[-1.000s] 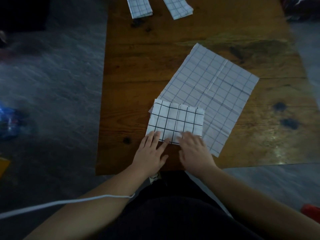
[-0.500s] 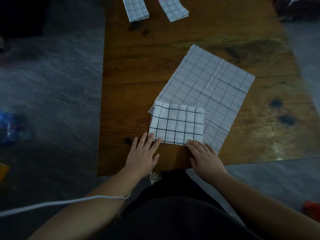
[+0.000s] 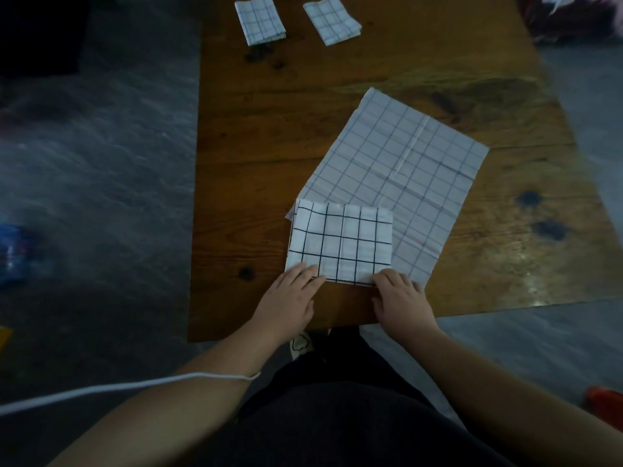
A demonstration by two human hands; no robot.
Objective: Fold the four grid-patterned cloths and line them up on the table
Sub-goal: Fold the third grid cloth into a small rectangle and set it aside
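Nearest the camera, two bare forearms reach out over a dark lap toward the near edge of the wooden worktop (image 3: 269,136). A thin white cord (image 3: 128,385) crosses the left forearm. The left hand (image 3: 286,298) lies flat, fingers spread, its fingertips (image 3: 312,274) pressing down the near left corner of the bold-lined folded cloth (image 3: 340,242). The right hand (image 3: 401,298) sits at the cloth's near right corner with the fingers curled onto the edge; whether its grip pinches the fabric or only presses on it cannot be told.

That cloth is white with heavy black grid lines, folded into a rough square, and lies close to the near edge. Its far and right parts overlap the unfolded cloth (image 3: 401,163), a larger pale sheet with fainter grid lines, spread open at an angle toward the right and far side.

At the far edge, two small folded cloths lie side by side but apart: the far left folded cloth (image 3: 259,20) and the far right folded cloth (image 3: 332,20).
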